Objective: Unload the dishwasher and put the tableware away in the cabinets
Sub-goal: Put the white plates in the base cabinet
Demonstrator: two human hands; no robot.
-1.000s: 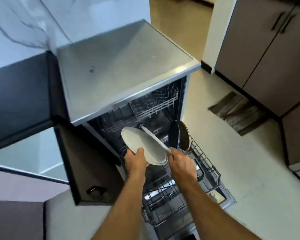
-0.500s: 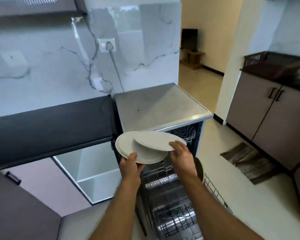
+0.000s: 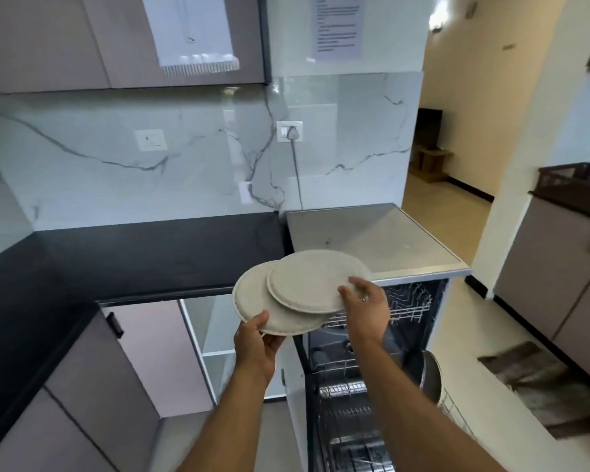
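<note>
Black stone surface (image 3: pixel 143 253) lies behind two round grey speckled plates (image 3: pixel 286 301), held above the open dishwasher (image 3: pixel 372 369). Left hand (image 3: pixel 258 342) grips the lower plate's rim; right hand (image 3: pixel 365 301) rests flat-fingered on the upper one (stacking, apparently). Next: square them, then carry them to the open lower cabinet (image 3: pixel 212 335).

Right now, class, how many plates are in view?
2. The lower plate is gripped by the left hand; the upper plate lies on it, under the right hand. The dishwasher may hide more.
</note>
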